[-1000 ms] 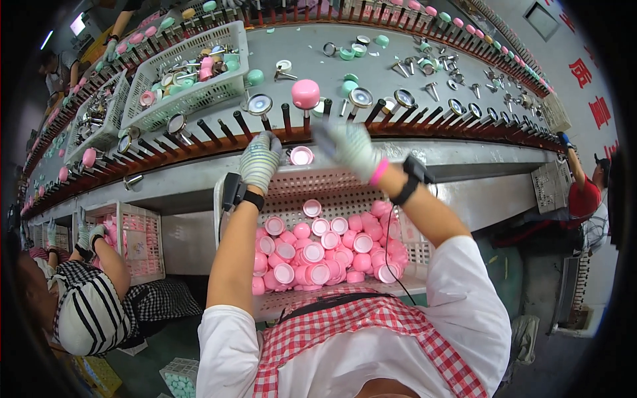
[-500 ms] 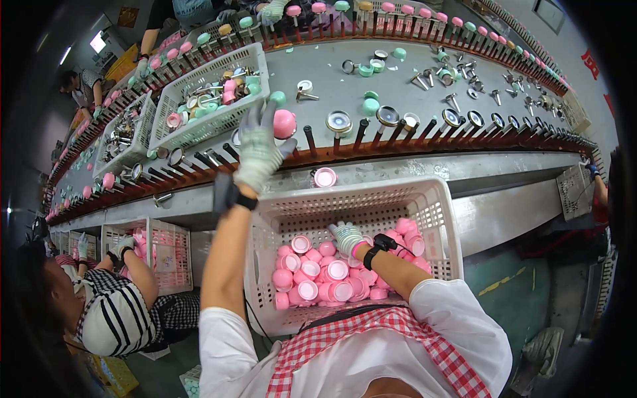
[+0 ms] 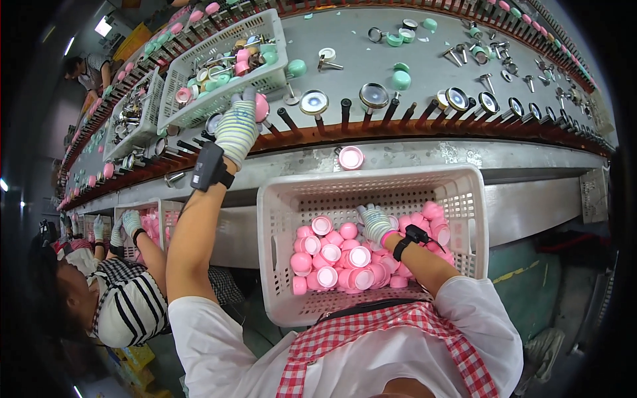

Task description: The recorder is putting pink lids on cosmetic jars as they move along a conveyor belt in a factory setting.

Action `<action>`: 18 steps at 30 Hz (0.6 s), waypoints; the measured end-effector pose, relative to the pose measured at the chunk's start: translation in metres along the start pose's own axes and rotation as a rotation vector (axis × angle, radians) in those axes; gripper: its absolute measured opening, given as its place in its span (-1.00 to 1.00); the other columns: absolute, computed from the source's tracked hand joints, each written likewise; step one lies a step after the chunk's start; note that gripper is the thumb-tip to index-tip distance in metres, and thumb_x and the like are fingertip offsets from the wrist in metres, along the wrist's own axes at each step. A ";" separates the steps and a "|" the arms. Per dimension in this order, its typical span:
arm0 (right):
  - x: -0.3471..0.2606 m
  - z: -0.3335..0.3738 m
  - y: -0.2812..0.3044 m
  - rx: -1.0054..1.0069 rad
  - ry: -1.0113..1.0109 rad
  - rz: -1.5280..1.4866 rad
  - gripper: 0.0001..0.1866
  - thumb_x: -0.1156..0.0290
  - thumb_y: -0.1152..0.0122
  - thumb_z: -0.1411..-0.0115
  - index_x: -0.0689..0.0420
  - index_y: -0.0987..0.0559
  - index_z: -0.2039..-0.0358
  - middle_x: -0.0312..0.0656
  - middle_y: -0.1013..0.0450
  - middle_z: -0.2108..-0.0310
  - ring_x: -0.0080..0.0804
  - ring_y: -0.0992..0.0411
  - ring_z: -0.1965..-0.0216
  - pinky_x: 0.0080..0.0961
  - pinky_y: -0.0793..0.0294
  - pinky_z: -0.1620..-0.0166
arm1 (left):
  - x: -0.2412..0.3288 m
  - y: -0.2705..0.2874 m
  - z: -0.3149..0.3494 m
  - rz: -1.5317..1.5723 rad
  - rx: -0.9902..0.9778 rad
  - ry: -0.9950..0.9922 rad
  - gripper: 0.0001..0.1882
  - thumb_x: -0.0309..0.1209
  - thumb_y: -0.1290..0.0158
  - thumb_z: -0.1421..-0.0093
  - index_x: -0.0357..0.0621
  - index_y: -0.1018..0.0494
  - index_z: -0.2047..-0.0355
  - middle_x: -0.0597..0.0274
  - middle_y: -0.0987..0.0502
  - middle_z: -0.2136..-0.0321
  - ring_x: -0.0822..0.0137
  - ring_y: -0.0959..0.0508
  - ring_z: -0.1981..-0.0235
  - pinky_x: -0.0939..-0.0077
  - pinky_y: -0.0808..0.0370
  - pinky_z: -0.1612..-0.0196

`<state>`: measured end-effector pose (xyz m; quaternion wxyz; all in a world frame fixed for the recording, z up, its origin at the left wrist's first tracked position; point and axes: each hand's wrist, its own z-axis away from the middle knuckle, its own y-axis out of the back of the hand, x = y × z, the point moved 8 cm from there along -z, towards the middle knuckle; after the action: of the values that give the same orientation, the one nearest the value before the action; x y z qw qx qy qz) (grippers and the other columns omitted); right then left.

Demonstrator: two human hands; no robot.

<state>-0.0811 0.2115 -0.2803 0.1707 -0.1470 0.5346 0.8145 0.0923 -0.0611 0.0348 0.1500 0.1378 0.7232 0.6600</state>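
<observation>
One pink cap (image 3: 263,108) in head view, apparently seated on a peg (image 3: 273,130) beside left hand (image 3: 237,130); many loose caps (image 3: 359,256), seemingly still to mount, in crate (image 3: 398,179), right hand (image 3: 377,224) among them; grip of either: cannot tell.

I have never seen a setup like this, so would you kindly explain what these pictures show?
There is no machine doing the handling here: a person works with two gloved hands. All the pictures come from one wide fisheye camera on that person's head, looking down, so straight edges look bent.

The left hand is up by a row of dark rods, next to a pink cap; its grip is unclear. The right hand reaches into a pale basket of pink caps; what it holds is hidden.

On the grey bench lie green caps, loose metal parts and a white basket of mixed pieces.
</observation>
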 end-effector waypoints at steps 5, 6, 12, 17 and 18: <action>0.004 0.003 -0.004 -0.041 0.025 -0.024 -0.40 0.21 -0.29 -0.01 0.11 -0.35 -0.05 0.15 -0.35 0.11 0.15 -0.36 0.07 -0.07 -0.36 -0.02 | -0.004 0.010 -0.018 0.038 -0.214 -0.380 -0.27 -0.46 -0.34 0.19 -0.14 -0.31 -0.05 -0.18 -0.42 0.03 -0.22 -0.50 0.15 0.05 -0.48 0.06; 0.002 0.004 -0.004 -0.043 0.035 -0.026 -0.40 0.21 -0.29 -0.01 0.11 -0.35 -0.05 0.15 -0.35 0.11 0.15 -0.36 0.07 -0.07 -0.36 -0.02 | -0.015 0.005 -0.019 0.032 -0.215 -0.372 -0.27 -0.46 -0.34 0.19 -0.14 -0.31 -0.05 -0.18 -0.42 0.03 -0.22 -0.50 0.15 0.05 -0.48 0.06; 0.002 0.001 -0.002 0.040 0.033 -0.007 -0.41 0.21 -0.29 0.01 0.09 -0.35 -0.03 0.12 -0.34 0.10 0.12 -0.35 0.05 -0.09 -0.36 -0.03 | -0.063 -0.007 -0.009 0.051 -0.061 -0.105 -0.16 -0.40 -0.39 0.23 -0.15 -0.25 -0.10 -0.23 -0.34 -0.04 -0.23 -0.47 0.06 0.06 -0.45 -0.01; 0.003 -0.002 0.004 -0.048 0.003 0.003 -0.41 0.17 -0.28 -0.03 0.12 -0.35 -0.04 0.15 -0.33 0.08 0.15 -0.37 0.05 -0.08 -0.37 -0.04 | -0.102 -0.010 -0.007 0.147 -0.035 0.056 -0.22 -0.31 -0.37 0.20 -0.12 -0.27 -0.05 -0.27 -0.31 -0.06 -0.22 -0.45 0.03 0.09 -0.45 -0.01; -0.004 0.003 0.016 -0.091 0.005 -0.062 -0.38 0.14 -0.26 -0.05 0.14 -0.34 -0.07 0.17 -0.35 0.08 0.15 -0.38 0.04 -0.10 -0.38 -0.04 | -0.110 -0.011 -0.006 0.145 -0.022 0.052 -0.22 -0.31 -0.37 0.20 -0.12 -0.27 -0.05 -0.27 -0.31 -0.06 -0.22 -0.45 0.03 0.09 -0.45 -0.01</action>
<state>-0.0846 0.2082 -0.2647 0.1876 -0.1730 0.4925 0.8320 0.1904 -0.1114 0.0282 0.0843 0.1710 0.7078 0.6802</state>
